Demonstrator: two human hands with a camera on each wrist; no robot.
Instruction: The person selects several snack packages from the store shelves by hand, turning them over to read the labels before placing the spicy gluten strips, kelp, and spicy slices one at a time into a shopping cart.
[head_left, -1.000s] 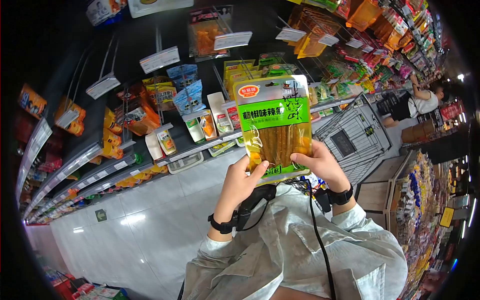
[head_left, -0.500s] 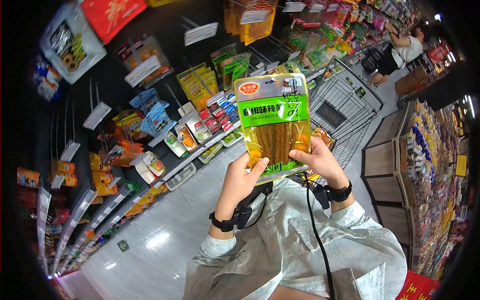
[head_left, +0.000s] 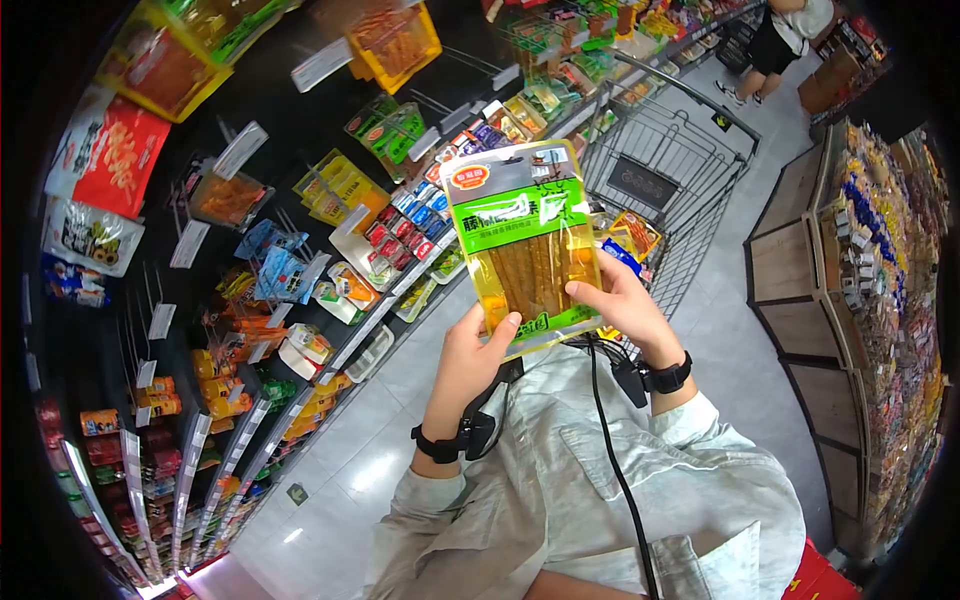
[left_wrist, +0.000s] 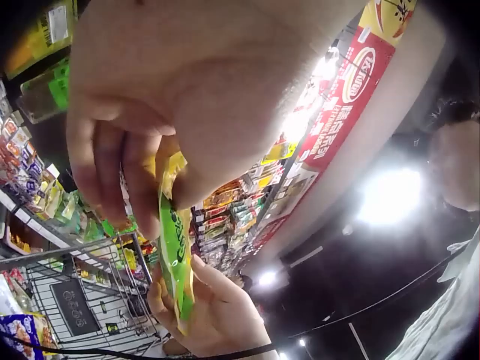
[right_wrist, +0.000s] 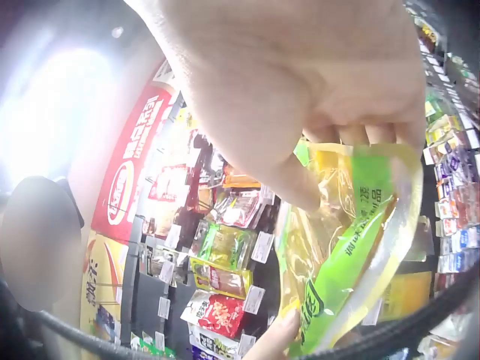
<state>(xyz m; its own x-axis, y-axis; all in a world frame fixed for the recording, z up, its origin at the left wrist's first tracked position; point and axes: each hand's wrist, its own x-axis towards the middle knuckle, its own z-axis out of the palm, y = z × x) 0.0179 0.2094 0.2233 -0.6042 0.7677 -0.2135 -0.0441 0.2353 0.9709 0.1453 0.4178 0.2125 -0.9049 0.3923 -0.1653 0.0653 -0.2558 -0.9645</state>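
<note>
A packet of spicy strips point(head_left: 530, 250), green and silver with a clear yellow-edged window showing brown strips, stands upright before my chest in the head view. My left hand point(head_left: 468, 365) pinches its lower left corner, thumb on the printed front. The lower right edge is gripped by my right hand point(head_left: 635, 310), again with the thumb in front and fingers behind. Seen edge-on in the left wrist view, the packet point(left_wrist: 176, 247) runs between both hands. In the right wrist view, its shiny front point(right_wrist: 345, 247) shows the right thumb pressed against it.
Beyond the packet stands a wire shopping cart point(head_left: 640, 185) with several snack bags in it. Shelves of hanging snacks point(head_left: 265, 270) line the left side. A wood-panelled display point(head_left: 795, 265) stands at the right. Another person point(head_left: 775, 45) is at the upper right.
The head view has turned, so shelves shift left and down and more of the cart's contents shows. Both hands keep holding the packet, which now sits slightly further left in view.
</note>
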